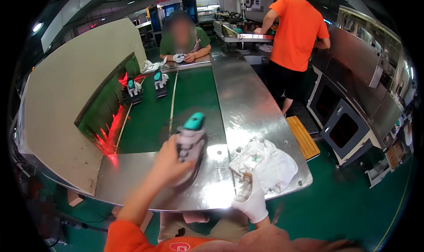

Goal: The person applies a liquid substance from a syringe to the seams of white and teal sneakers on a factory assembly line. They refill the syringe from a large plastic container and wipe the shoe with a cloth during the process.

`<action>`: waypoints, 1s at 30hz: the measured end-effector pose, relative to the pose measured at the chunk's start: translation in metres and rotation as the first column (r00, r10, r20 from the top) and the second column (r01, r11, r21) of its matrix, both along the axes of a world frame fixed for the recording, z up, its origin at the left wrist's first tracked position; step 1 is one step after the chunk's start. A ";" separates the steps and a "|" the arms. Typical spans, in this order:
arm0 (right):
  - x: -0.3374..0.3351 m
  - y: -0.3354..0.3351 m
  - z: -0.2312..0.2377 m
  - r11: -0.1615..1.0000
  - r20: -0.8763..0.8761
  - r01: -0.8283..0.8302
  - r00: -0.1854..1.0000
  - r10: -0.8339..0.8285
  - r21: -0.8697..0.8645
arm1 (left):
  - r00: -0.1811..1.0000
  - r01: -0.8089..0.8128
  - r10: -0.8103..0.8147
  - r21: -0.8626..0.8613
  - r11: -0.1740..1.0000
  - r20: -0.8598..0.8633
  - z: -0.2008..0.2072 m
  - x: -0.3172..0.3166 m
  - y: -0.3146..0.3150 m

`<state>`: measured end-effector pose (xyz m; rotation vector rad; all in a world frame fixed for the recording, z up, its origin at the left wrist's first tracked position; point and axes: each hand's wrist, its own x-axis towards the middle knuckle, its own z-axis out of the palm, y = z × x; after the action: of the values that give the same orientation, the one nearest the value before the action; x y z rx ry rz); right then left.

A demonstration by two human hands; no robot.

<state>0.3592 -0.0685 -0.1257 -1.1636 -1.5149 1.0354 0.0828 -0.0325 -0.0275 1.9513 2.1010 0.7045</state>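
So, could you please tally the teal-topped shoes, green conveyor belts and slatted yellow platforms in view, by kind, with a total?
Teal-topped shoes: 3 (1 in the left hand, 2 standing on the belt)
Green conveyor belt: 1
Slatted yellow platform: 1
Total: 5

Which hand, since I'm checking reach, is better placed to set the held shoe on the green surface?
Likely left: the left hand grips the shoe near the green surface; the gloved right hand is farther off, by the white cloth.
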 end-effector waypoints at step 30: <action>0.023 -0.026 0.087 0.900 -0.052 -0.236 0.971 0.234 -0.366 | 0.803 0.585 -0.408 0.444 0.678 -0.435 -0.025 -0.076 -0.150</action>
<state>0.3818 -0.0944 -0.0384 -1.2477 -1.5216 1.5403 0.0068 -0.1823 -0.0524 2.9675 1.4060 1.0284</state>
